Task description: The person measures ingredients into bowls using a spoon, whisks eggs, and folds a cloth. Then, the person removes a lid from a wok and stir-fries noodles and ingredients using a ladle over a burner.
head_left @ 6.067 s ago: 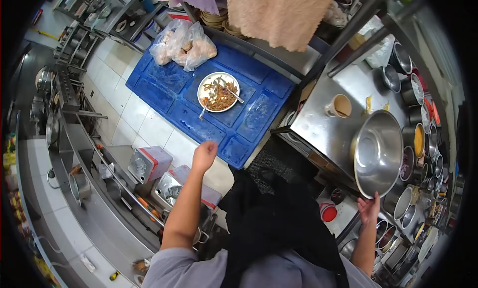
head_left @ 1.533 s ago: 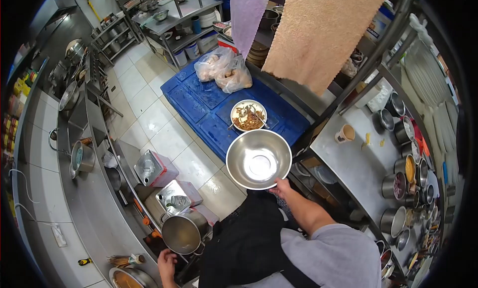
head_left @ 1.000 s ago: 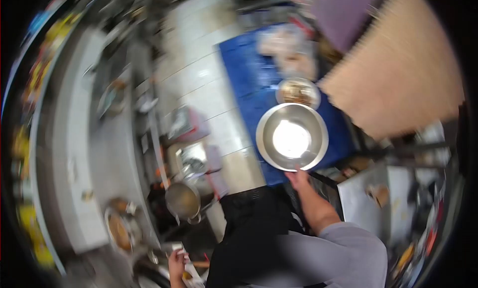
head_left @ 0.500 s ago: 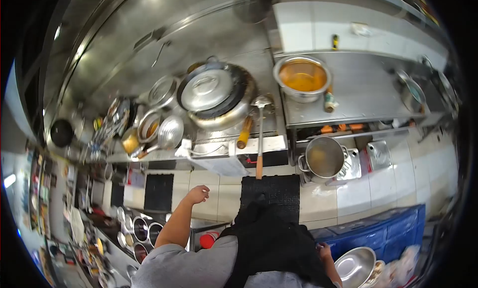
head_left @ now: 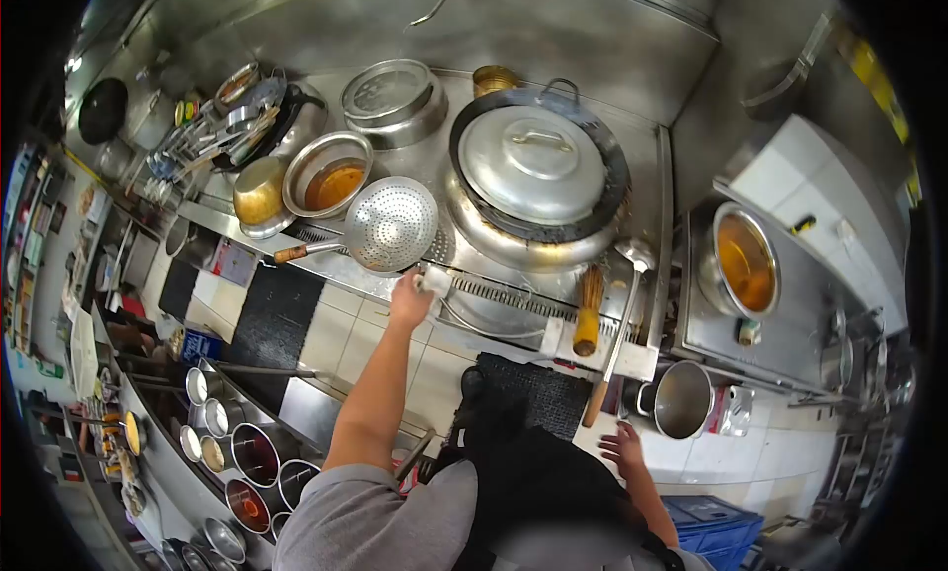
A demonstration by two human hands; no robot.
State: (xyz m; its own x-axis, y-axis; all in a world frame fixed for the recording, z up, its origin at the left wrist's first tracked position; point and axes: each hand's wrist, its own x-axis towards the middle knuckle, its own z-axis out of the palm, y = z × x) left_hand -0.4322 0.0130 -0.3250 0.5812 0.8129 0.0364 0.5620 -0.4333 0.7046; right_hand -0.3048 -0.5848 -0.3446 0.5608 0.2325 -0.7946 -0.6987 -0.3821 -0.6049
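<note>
As we begin nearest the wearer, we record a dark apron (head_left: 513,492) over a grey shirt, with both forearms extended. We find the right hand (head_left: 623,448) free, its fingers loosely spread, near the wooden handle end of a long ladle (head_left: 619,334). Just beyond it, to the right, we note a deep two-handled pot (head_left: 683,401) standing low, below worktop level.

We observe the left hand (head_left: 411,299) at a white cloth (head_left: 435,281) on the front edge of the stove (head_left: 640,166). Its fingers are bent and close together; we cannot tell whether they pinch the fabric. To the cloth's right, along the same edge, we list a bristle brush (head_left: 588,319) with a yellow handle, beside the ladle.

Directly past the left hand we see a perforated skimmer (head_left: 391,223), its wooden handle pointing left, and behind it a metal bowl (head_left: 329,188) containing amber liquid. Further in, we record a dark wok (head_left: 616,191) with a domed metal lid (head_left: 533,166) sitting inside its rim. Farthest back, we note a bare steel wall (head_left: 553,28).
</note>
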